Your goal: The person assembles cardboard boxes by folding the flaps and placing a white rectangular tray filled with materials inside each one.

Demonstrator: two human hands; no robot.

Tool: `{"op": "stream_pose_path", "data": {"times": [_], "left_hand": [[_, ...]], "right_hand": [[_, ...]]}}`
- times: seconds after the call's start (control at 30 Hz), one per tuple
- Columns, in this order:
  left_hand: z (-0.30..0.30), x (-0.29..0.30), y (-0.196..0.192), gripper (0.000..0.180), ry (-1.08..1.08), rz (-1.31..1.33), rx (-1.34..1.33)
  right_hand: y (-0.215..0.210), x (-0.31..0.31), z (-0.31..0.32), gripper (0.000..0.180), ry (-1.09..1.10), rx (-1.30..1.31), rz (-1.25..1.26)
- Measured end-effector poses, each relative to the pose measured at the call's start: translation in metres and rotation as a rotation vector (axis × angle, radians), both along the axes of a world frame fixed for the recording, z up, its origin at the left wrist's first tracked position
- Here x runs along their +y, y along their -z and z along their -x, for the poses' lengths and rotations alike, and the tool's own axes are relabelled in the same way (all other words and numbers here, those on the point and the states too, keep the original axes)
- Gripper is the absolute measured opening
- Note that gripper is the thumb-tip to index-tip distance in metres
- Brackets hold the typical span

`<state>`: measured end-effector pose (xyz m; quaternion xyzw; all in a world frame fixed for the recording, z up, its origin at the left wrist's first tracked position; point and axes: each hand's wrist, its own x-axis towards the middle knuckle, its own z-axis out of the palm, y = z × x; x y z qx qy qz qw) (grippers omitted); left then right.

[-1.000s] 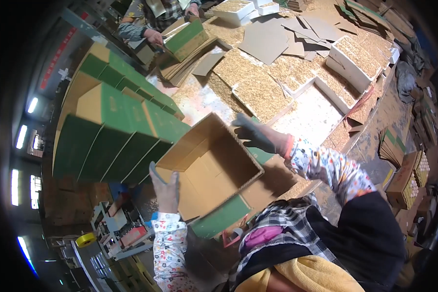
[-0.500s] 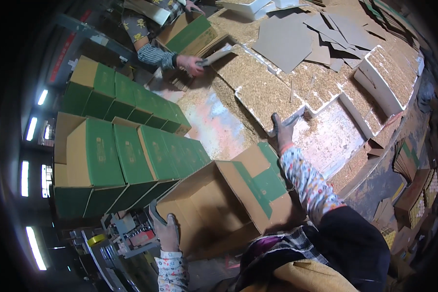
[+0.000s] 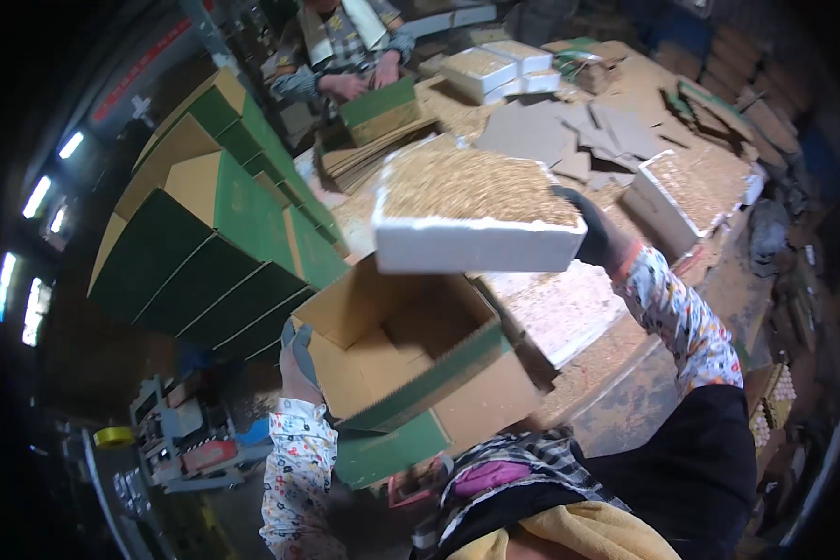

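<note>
Cardboard box (image 3: 429,381), mouth upward, open room inside; white foam tray (image 3: 476,247) of tan shavings (image 3: 476,187) aloft at its one o'clock. Person's right hand (image 3: 595,229), gripping the tray's three-o'clock end; left hand (image 3: 301,366), pinching the box's nine-o'clock edge.

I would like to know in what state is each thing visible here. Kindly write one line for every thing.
White foam box: held up, filled with tan loose material
Brown-green carton: top open, visible inside empty
Left hand: closed on the carton's left edge
Right hand: gripping the foam box's right end
Row of green cartons: standing side by side
Grey sheets: loose, overlapping
Second foam box: filled likewise, not held
</note>
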<state>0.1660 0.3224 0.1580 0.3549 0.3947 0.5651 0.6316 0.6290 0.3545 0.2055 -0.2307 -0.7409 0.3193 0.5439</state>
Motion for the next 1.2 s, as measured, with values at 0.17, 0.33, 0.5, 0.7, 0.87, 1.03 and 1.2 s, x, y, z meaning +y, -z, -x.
{"op": "stream_pose_path", "data": {"times": [0.17, 0.33, 0.5, 0.7, 0.87, 1.03, 1.2], "left_hand": [[-0.015, 0.022, 0.004, 0.039, 0.093, -0.104, -0.1], [-0.022, 0.0, -0.033, 0.045, 0.382, 0.088, -0.322], [0.019, 0.033, 0.033, 0.046, -0.101, 0.0, 0.489], [-0.028, 0.042, 0.008, 0.04, -0.285, -0.019, 0.839], [-0.065, 0.064, -0.014, 0.031, -0.332, 0.132, 1.184], [-0.037, 0.065, 0.011, 0.052, -0.293, 0.108, 1.607], [-0.1, 0.061, -0.041, 0.079, -0.156, 0.231, 1.698]], "right_hand": [[-0.061, 0.005, 0.045, 0.038, -0.228, 0.162, 1.055], [-0.033, 0.011, 0.132, 0.026, -0.116, -0.067, 1.105], [0.041, 0.013, 0.137, 0.048, 0.307, -0.517, 0.554], [0.007, 0.046, 0.065, 0.055, 0.237, -0.334, -0.252], [0.14, 0.226, -0.085, 0.077, 0.849, -0.867, 0.36], [0.181, 0.342, -0.139, 0.105, 1.123, -1.008, 0.494], [0.201, 0.381, -0.114, 0.077, 0.964, -1.329, 0.691]]}}
